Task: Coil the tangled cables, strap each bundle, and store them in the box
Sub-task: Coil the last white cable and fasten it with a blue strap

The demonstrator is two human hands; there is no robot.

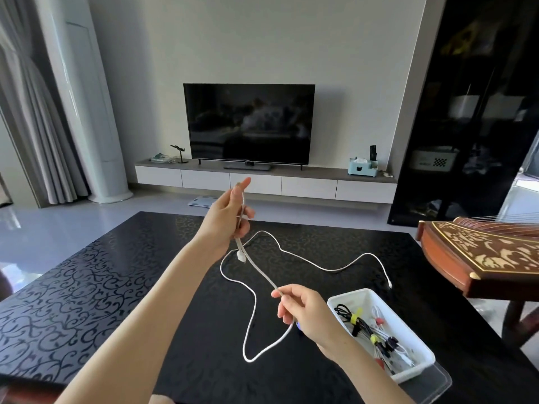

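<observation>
A long white cable (pixel 320 265) lies in loose loops across the black table (pixel 87 287). My left hand (pixel 230 217) is raised above the table and grips one end of it, with the white plug hanging just below the hand. My right hand (pixel 306 309) pinches the same cable lower down, nearer to me, so a straight stretch runs between the two hands. The cable's other plug lies on the table at the right. A white box (pixel 423 365) to the right of my right hand holds several black and white cable bundles with yellow and red straps.
A clear lid (pixel 434 380) lies under the box near the table's front right corner. A wooden zither (pixel 481 252) overhangs the table's right side. Beyond the table are a TV (pixel 249 123), a low cabinet and a dark shelf unit.
</observation>
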